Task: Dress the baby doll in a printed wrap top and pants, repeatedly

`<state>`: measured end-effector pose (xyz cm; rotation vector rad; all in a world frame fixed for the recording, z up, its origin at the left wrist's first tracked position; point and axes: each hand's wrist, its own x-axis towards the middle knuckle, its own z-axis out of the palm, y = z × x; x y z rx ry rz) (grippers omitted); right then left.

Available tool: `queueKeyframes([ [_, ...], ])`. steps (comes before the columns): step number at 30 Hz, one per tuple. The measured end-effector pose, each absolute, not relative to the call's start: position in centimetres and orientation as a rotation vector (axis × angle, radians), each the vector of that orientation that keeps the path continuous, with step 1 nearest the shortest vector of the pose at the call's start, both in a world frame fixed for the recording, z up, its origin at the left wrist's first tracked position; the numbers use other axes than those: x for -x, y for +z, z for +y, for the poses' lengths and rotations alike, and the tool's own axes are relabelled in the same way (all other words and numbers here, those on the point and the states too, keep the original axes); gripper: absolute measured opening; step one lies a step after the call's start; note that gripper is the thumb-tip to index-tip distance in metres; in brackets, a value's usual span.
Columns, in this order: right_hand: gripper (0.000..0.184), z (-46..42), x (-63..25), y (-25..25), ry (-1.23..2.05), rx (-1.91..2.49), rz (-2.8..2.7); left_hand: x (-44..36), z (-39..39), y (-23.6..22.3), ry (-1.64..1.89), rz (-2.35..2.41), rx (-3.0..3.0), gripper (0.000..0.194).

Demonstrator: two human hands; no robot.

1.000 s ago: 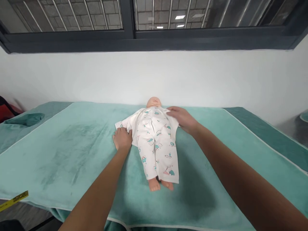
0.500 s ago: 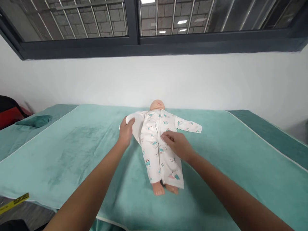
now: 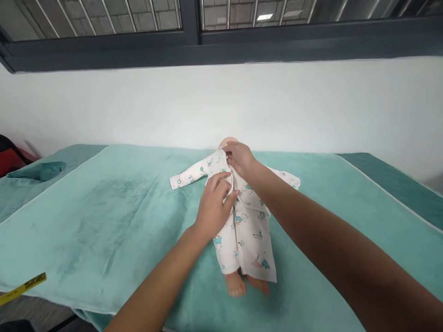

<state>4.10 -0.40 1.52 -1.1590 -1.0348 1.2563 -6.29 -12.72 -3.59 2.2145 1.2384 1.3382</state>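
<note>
A baby doll lies on its back in a white baby top [image 3: 254, 230] with a small coloured print. The doll's head [image 3: 228, 140] is partly hidden, while its feet [image 3: 236, 284] stick out below the hem. My right hand [image 3: 239, 159] is at the collar, its fingers closed on the cloth near the neck. Lower down, at the chest, my left hand [image 3: 215, 203] has bent fingers at the edge of the front opening, with the thumb on the near side. Both sleeves are spread outward, and my right forearm covers part of one.
A pale green cover [image 3: 114, 207] lies over the wide padded surface. Behind it rises a white wall [image 3: 155, 106] below a dark window frame [image 3: 194, 53]. At the left are a red and black bag [image 3: 12, 157] and a yellow strip [image 3: 22, 289].
My left hand has let go of the sleeve on the left, which now lies flat, and moved to the chest. My right hand has gone from the belly up to the collar. The view has tilted down.
</note>
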Motion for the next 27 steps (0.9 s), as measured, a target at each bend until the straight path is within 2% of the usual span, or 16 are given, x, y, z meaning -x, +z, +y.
queueKeyframes([
  [4, 0.035, -0.4, -4.3, 0.3, 1.021, 1.283, -1.068, 6.4, -13.4, -4.6, 1.181, 1.251, -2.381, 0.018],
  [11, 0.027, -2.9, -7.5, 0.7, 0.710, 1.337, -1.337, 8.2, -17.6, -4.9, 1.048, 1.137, -2.273, 0.006],
  [14, 0.030, -6.2, -8.4, 0.4, 0.627, 1.275, -1.530, 9.7, -20.8, -5.8, 1.025, 1.163, -2.179, 0.005],
  [17, 0.033, -11.2, -8.8, -1.0, 0.494, 1.193, -1.767, 10.8, -24.0, -7.4, 1.055, 1.255, -2.136, 0.019],
  [24, 0.026, -23.8, -11.4, -6.9, 0.239, 1.176, -1.989, 8.6, -29.5, -10.4, 0.924, 1.478, -2.135, 0.074],
  [25, 0.028, -25.2, -11.7, -7.7, 0.215, 1.222, -1.973, 7.9, -29.7, -10.7, 0.933, 1.522, -2.157, 0.078],
  [27, 0.038, -27.3, -12.3, -9.2, 0.171, 1.312, -1.946, 6.6, -29.7, -11.1, 0.993, 1.612, -2.213, 0.073],
])
